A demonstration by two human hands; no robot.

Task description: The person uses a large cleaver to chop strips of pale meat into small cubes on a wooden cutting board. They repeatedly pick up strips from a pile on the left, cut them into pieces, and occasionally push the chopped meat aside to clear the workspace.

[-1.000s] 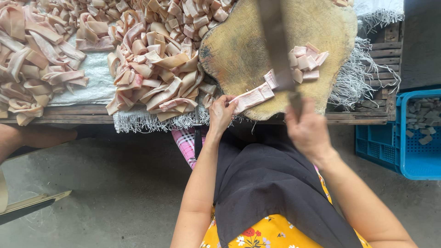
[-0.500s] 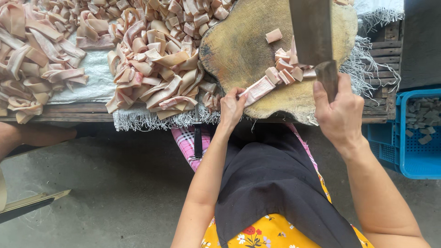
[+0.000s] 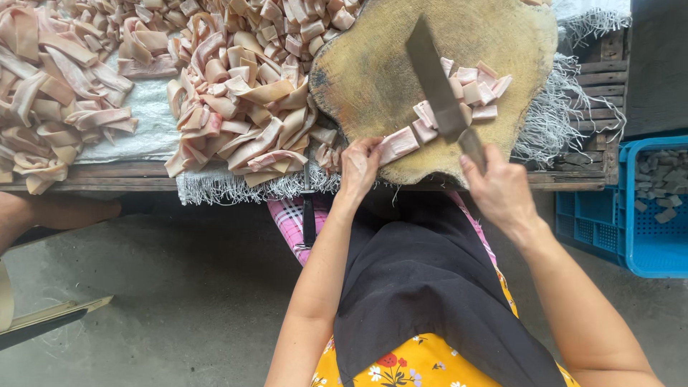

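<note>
My right hand (image 3: pixel 502 188) grips the handle of a broad cleaver (image 3: pixel 436 84), its blade down across a strip of pale pink meat skin (image 3: pixel 401 143) on a round worn wooden chopping block (image 3: pixel 373 72). My left hand (image 3: pixel 358 166) pins the near end of that strip at the block's front edge. Cut square pieces (image 3: pixel 476 89) lie just beyond the blade on the right.
A big heap of long pink strips (image 3: pixel 244 107) covers a white woven sheet (image 3: pixel 147 115) on the wooden bench (image 3: pixel 107 175) to the left. A blue plastic crate (image 3: pixel 631 215) stands on the floor at right. Someone's limb (image 3: pixel 50 211) shows at the left edge.
The cleaver was raised half a second ago and has come down onto the strip. My left hand stays on the strip's near end; more cut pieces lie beside the blade.
</note>
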